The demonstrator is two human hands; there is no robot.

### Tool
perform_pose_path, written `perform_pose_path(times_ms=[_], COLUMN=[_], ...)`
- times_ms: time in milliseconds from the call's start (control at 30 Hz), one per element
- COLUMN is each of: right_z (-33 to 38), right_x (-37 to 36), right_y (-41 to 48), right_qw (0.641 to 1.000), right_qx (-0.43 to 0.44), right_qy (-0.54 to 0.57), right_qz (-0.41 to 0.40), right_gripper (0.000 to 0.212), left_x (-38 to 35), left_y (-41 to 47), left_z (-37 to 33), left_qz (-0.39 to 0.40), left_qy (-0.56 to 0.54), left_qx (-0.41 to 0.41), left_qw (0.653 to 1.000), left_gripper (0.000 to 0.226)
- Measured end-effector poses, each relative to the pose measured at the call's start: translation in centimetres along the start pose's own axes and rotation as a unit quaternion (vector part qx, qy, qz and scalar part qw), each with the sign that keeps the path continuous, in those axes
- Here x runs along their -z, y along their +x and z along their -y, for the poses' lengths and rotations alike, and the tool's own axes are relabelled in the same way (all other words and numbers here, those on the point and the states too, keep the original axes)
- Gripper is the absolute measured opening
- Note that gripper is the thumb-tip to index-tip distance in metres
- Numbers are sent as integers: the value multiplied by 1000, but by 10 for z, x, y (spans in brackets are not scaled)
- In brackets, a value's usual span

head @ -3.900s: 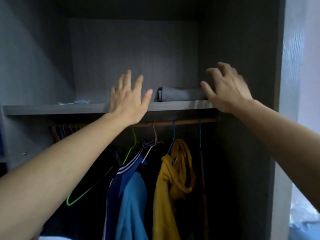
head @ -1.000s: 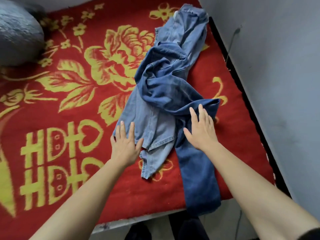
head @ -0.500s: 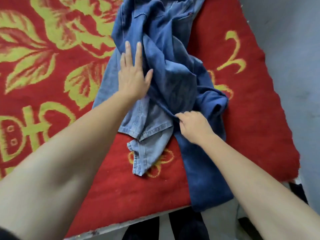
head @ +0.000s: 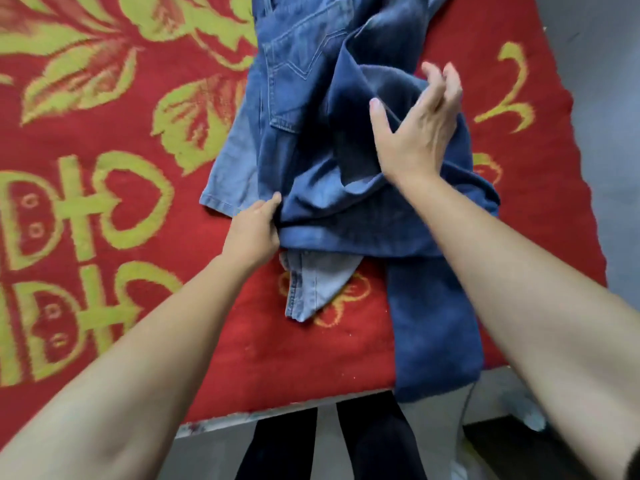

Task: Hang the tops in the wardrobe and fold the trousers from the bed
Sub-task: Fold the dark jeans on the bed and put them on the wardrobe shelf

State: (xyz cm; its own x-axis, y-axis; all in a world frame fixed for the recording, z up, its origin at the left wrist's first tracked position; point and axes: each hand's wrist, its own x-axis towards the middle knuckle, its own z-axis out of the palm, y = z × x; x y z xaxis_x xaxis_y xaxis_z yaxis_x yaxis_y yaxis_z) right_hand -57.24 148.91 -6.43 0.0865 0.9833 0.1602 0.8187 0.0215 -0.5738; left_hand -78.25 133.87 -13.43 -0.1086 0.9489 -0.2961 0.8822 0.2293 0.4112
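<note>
Drag risk.
My left hand (head: 254, 233) grips dark blue jeans (head: 346, 202), right hand (head: 415, 133) spread above them; light blue jeans (head: 239, 157) underneath could drag.

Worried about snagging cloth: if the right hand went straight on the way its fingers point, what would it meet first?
Likely the dark blue jeans: the right hand is open over their bunched fold, fingers aimed away. Beyond lies the red blanket. Its height above the cloth is unclear.
</note>
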Motion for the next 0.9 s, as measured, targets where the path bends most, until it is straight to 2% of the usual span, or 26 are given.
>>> perform_pose_path(times_ms=[67, 167, 333, 467, 567, 600, 667, 700, 767, 800, 833, 867, 900], right_z=[18, 42, 46, 29, 24, 23, 27, 32, 41, 44, 47, 53, 57], right_x=[-15, -37, -47, -41, -32, -29, -25, -20, -14, -14, -17, -21, -26], right_y=[22, 38, 14, -18, -25, -24, -21, -17, -7, -1, 3, 6, 9], right_qw=[999, 989, 945, 888, 885, 883, 861, 842, 820, 825, 836, 857, 877], right_qx=[-1, 12, 120, 170, 167, 172, 165, 130, -4, -37, -24, 37, 131], right_qy=[-27, -46, -169, -221, -205, -211, -225, -224, -156, -136, -155, -209, -283], right_qz=[45, 140, 253, 366, 382, 381, 425, 473, 551, 547, 525, 469, 367], right_gripper=[91, 104, 108, 91, 74, 70, 76, 86, 106, 108, 104, 94, 76], left_x=[-11, -19, -13, 10, 37, 46, 67, 77, 94, 99, 100, 98, 93], left_y=[-20, -47, -54, -20, 20, 34, 61, 75, 95, 103, 107, 106, 101], left_z=[12, 24, 41, 40, 38, 36, 32, 30, 23, 21, 18, 15, 13], left_qz=[4, 7, 21, -100, -198, -221, -237, -232, -201, -167, -118, -57, 7], left_qy=[-13, -26, -33, -120, -222, -252, -278, -267, -246, -249, -254, -253, -240], left_qx=[9, 17, 162, 223, 280, 280, 254, 227, 144, 94, 48, 19, 11], left_qw=[1000, 999, 986, 962, 913, 900, 896, 907, 937, 949, 959, 966, 971], left_gripper=[48, 23, 39, 66, 58, 53, 60, 68, 83, 91, 97, 100, 102])
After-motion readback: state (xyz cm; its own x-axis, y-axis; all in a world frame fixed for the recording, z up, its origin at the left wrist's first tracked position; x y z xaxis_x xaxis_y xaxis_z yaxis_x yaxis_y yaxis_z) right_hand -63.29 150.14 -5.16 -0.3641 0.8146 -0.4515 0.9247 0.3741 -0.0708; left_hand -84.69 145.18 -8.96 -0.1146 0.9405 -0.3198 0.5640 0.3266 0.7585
